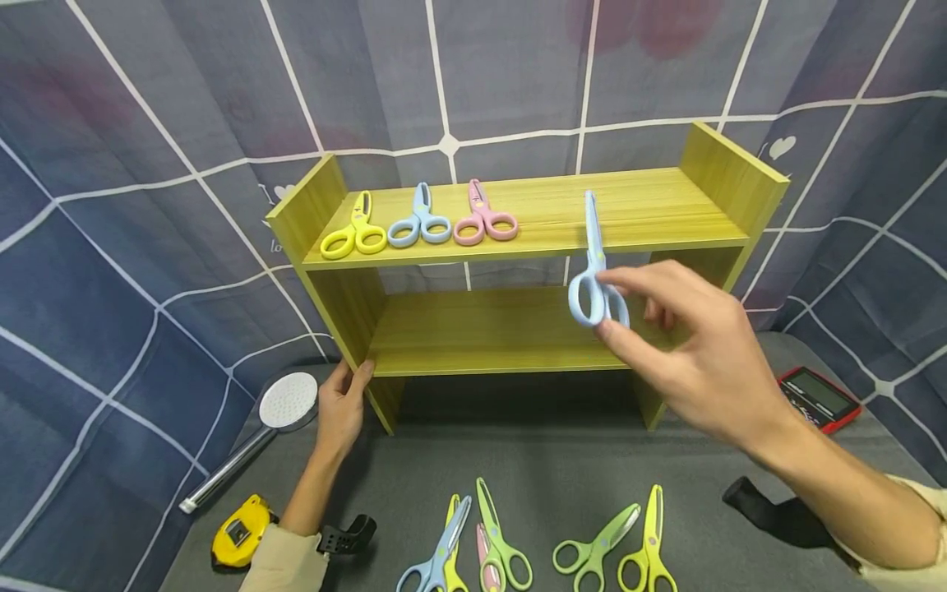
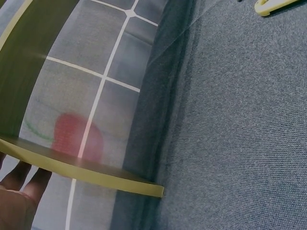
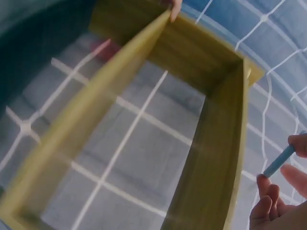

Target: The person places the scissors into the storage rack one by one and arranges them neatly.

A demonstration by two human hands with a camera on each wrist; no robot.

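In the head view my right hand [image 1: 703,353] pinches light-blue scissors [image 1: 594,255] by the handle loops, blades up, in front of the wooden shelf [image 1: 496,362]. The right wrist view shows the same scissors [image 3: 279,160] edge-on between thumb and fingers. My left hand [image 1: 342,411] grips the shelf's left side panel near the lower board; its fingers [image 2: 36,184] show behind the panel's edge in the left wrist view. On the top board yellow scissors [image 1: 355,230], blue scissors [image 1: 420,220] and pink scissors [image 1: 482,218] lie in a row at the left, blades pointing back.
On the grey cloth in front lie several more scissors, among them green scissors [image 1: 595,547] and yellow scissors [image 1: 649,551]. A shower head [image 1: 288,400] and a yellow tape measure [image 1: 242,530] lie left; a red-edged meter [image 1: 819,399] lies right. Behind hangs a checked curtain [image 1: 518,74].
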